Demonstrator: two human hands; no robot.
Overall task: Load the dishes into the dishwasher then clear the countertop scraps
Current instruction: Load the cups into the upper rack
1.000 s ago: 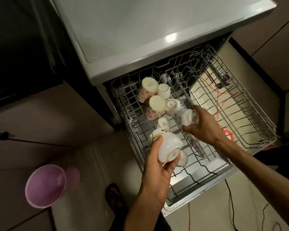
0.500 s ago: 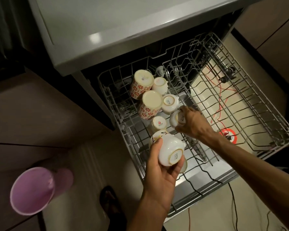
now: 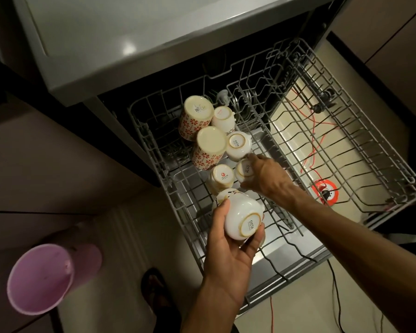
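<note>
Dishes sit base-up at the left of the pulled-out dishwasher rack (image 3: 382,150) — two floral mugs (image 3: 203,133) at the back, three small white cups just beside and in front of them. Nearer, the left hand (image 3: 231,258) wraps thumb and fingers round a white bowl (image 3: 241,218), held inverted above the front tines. To its right, the right hand (image 3: 264,177) pinches a small white cup (image 3: 243,170), setting it down next to the others. Loading looks partly done — the right half of the rack is bare, and the countertop scraps are out of view.

Glossy ceramic bowl (image 3: 243,218) — wire rack (image 3: 346,150)
</note>
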